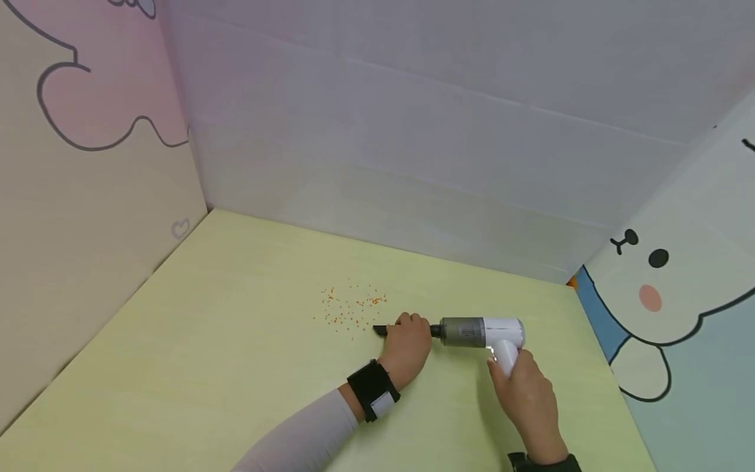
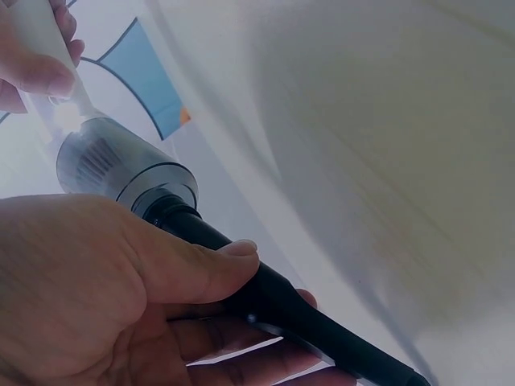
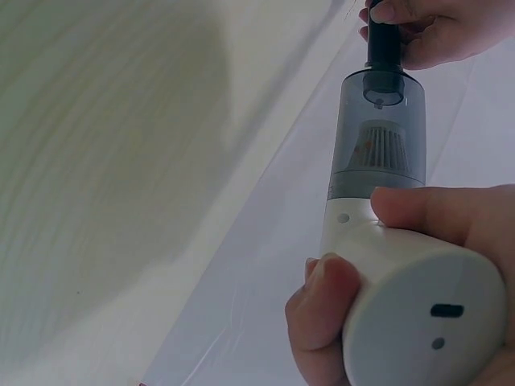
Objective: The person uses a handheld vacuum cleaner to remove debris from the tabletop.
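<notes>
A white handheld vacuum cleaner (image 1: pixel 463 332) with a smoky clear dust cup (image 3: pixel 378 121) lies level above the yellow table (image 1: pixel 206 354). My right hand (image 1: pixel 527 400) grips its white handle (image 1: pixel 505 357). The left hand (image 1: pixel 408 351) holds the long black nozzle (image 2: pixel 282 301), thumb on one side and fingers on the other. Beyond the hand, the flat nozzle tip (image 1: pixel 379 330) points left, close to scattered orange crumbs (image 1: pixel 375 301). A few orange specks show inside the dust cup in the right wrist view. A bright light glows on the body in the left wrist view.
A pale wall (image 1: pixel 401 157) rises behind the table. Side panels stand at both edges: a pink and cream one (image 1: pixel 88 196) on the left, and one with a cartoon animal (image 1: pixel 678 295) on the right. A small orange thing (image 1: pixel 572 282) shows at the back right corner.
</notes>
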Motion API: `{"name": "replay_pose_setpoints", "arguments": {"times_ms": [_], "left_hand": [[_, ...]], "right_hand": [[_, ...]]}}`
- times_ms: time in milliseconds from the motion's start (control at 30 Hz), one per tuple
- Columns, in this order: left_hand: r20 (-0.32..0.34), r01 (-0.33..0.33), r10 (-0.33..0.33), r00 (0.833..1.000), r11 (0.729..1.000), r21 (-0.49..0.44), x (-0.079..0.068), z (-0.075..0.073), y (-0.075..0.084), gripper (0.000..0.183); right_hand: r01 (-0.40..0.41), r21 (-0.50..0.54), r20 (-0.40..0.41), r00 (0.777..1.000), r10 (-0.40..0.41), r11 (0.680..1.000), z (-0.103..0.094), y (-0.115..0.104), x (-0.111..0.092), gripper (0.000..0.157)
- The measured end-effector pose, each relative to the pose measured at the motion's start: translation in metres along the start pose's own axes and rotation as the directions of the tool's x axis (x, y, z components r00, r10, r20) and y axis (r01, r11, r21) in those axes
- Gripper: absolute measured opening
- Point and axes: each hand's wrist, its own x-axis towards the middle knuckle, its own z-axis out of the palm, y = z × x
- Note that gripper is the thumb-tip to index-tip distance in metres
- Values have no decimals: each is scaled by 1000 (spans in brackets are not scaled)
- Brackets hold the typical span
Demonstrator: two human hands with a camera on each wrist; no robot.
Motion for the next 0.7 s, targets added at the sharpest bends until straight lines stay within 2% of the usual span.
{"name": "replay_pose_setpoints", "arguments": {"times_ms": [533,700], "left_hand": [[27,-6,6,1000,1000,8,6,4,3,19],[10,-12,12,1000,1000,20,5,4,3,19]], "right_hand": [[-4,2,8,1000,4,1000,-2,-1,2,52],[-9,1,18,1000,9,1000,-2,0,2,53]]}}
